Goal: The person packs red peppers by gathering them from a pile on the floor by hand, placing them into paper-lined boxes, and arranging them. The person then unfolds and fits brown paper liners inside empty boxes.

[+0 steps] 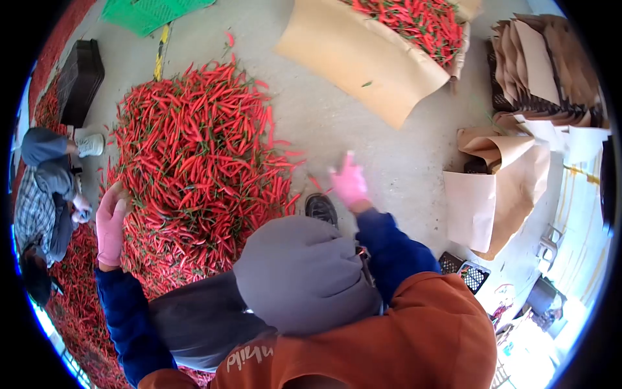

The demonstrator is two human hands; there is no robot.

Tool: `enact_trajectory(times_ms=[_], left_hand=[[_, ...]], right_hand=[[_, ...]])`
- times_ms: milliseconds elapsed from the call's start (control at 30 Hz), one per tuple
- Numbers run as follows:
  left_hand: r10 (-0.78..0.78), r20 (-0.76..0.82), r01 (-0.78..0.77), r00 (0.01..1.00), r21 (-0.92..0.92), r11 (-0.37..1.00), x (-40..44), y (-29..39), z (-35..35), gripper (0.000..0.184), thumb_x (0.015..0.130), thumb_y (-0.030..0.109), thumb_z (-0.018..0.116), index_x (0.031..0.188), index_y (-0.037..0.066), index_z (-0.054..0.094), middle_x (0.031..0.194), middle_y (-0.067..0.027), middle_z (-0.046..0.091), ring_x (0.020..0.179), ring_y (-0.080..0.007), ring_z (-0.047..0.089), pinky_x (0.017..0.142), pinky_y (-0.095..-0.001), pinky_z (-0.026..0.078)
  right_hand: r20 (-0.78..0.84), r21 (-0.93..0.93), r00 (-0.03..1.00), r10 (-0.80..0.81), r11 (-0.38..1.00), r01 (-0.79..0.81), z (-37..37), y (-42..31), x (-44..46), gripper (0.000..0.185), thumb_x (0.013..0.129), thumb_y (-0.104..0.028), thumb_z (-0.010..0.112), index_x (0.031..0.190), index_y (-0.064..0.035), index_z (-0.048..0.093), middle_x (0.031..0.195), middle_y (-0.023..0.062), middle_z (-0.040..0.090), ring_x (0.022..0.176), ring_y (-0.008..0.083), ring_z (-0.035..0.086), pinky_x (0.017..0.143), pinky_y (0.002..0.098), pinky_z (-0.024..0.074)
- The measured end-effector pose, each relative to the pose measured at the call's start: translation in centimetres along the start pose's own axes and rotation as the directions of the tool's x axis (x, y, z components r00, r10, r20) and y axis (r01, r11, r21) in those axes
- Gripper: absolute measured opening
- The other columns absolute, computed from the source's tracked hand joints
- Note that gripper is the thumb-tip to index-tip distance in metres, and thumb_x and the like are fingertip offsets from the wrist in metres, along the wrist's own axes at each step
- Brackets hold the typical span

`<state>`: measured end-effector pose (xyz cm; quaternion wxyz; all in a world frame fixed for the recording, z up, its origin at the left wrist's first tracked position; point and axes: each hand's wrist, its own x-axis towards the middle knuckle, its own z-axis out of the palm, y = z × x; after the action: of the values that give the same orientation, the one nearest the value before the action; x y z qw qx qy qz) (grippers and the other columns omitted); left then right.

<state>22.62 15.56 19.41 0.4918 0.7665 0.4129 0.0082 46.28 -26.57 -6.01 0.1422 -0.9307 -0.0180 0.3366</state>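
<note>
A big heap of red chili peppers (194, 142) with green stems lies on the floor in front of me. My left hand (111, 227), in a pink glove with bare fingertips, is at the heap's left side, its fingers stretched out and slightly curved. Nothing shows in it. To the right of the heap, my right hand (350, 181), also pink-gloved and a little blurred, is over bare floor with fingers apart. A loose chili pepper (316, 183) lies just left of it, near my dark shoe (321, 209); I cannot tell whether they touch.
A paper-lined container (363, 58) full of chilies stands ahead. At right are stacked paper-lined crates (531, 65) and an open paper-lined crate (499, 188). A green crate (149, 13) and black crates (81, 81) lie at far left. Another person (48, 188) sits beside the heap.
</note>
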Motion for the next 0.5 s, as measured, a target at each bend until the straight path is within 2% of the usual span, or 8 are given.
enact_trajectory(times_ms=[67,133,200,233,300,367,433,500], left_hand=[[0.018,0.016,-0.018,1.000,0.001,1.000,-0.4,0.5,0.5,0.045,0.092,0.011,0.050,0.133,-0.005,0.039,0.119,-0.0098,0.053,0.106,-0.0158,0.053,0.091,-0.0276,0.043],[0.052,0.045,-0.054,0.998,0.060,0.997,-0.8,0.4,0.5,0.044,0.091,0.011,0.049,0.131,-0.007,0.041,0.117,-0.0088,0.054,0.106,-0.0138,0.052,0.090,-0.0256,0.042],[0.173,0.049,-0.180,0.984,0.251,0.951,-1.4,0.4,0.9,0.041,0.091,0.010,0.049,0.129,-0.006,0.044,0.113,-0.0068,0.054,0.100,-0.0135,0.051,0.091,-0.0263,0.040],[0.122,0.087,-0.134,0.989,0.148,0.980,-1.5,-0.1,0.9,0.040,0.092,0.011,0.047,0.130,-0.004,0.044,0.120,-0.0106,0.054,0.110,-0.0164,0.050,0.095,-0.0278,0.039],[0.140,0.161,-0.159,0.977,0.114,0.981,-2.5,1.3,1.6,0.041,0.092,0.011,0.047,0.130,-0.004,0.043,0.123,-0.0087,0.052,0.109,-0.0162,0.050,0.093,-0.0281,0.040],[0.158,0.153,-0.173,0.976,0.090,0.981,-0.7,-2.6,-0.2,0.041,0.092,0.013,0.048,0.130,-0.001,0.044,0.118,-0.0056,0.052,0.099,-0.0131,0.052,0.084,-0.0250,0.045],[0.139,0.123,-0.141,0.983,0.011,0.990,-0.1,-4.1,-0.8,0.040,0.091,0.012,0.048,0.129,0.000,0.046,0.115,-0.0040,0.052,0.092,-0.0103,0.052,0.078,-0.0225,0.046],[0.100,0.146,-0.103,0.984,0.009,0.995,-0.5,-4.0,-0.7,0.041,0.091,0.010,0.048,0.130,-0.002,0.043,0.117,-0.0063,0.053,0.097,-0.0123,0.052,0.082,-0.0250,0.045]], right_hand=[[-0.031,0.031,0.925,-0.380,0.924,0.381,3.2,-4.9,-0.2,0.070,0.083,-0.034,0.054,0.140,-0.0061,0.024,0.120,0.0293,0.046,0.104,0.0424,0.054,0.090,0.0458,0.0443],[0.023,0.238,0.627,-0.779,0.614,0.753,5.2,-11.1,-2.5,0.067,0.081,-0.031,0.056,0.138,-0.0061,0.030,0.114,0.0271,0.050,0.101,0.0407,0.055,0.090,0.0450,0.0442],[0.050,0.446,0.304,-0.951,0.294,0.845,5.5,-14.8,-5.1,0.064,0.079,-0.028,0.058,0.135,-0.0061,0.036,0.109,0.0249,0.055,0.099,0.0390,0.056,0.089,0.0442,0.0440],[0.074,0.479,0.274,-0.959,0.275,0.833,4.8,-15.3,-5.8,0.063,0.078,-0.027,0.058,0.134,-0.0061,0.039,0.106,0.0239,0.058,0.098,0.0381,0.057,0.089,0.0438,0.0440],[0.120,0.404,0.436,-0.892,0.445,0.799,0.4,-13.3,-6.7,0.057,0.083,-0.025,0.056,0.134,-0.0063,0.039,0.123,0.0235,0.050,0.112,0.0369,0.050,0.096,0.0414,0.0399],[-0.089,0.384,0.616,-0.783,0.543,0.747,-6.3,-8.3,-7.4,0.052,0.083,-0.024,0.055,0.130,-0.0057,0.043,0.121,0.0209,0.052,0.112,0.0360,0.050,0.095,0.0418,0.0402],[-0.469,0.123,0.642,-0.607,0.675,0.728,-10.6,0.5,-6.6,0.047,0.080,-0.020,0.055,0.124,-0.0051,0.046,0.115,0.0187,0.053,0.108,0.0340,0.051,0.091,0.0420,0.0412],[-0.730,-0.194,0.556,-0.398,0.900,0.389,-14.4,11.8,-6.1,0.043,0.078,-0.016,0.055,0.119,-0.0046,0.049,0.108,0.0166,0.055,0.103,0.0320,0.052,0.087,0.0421,0.0422]])
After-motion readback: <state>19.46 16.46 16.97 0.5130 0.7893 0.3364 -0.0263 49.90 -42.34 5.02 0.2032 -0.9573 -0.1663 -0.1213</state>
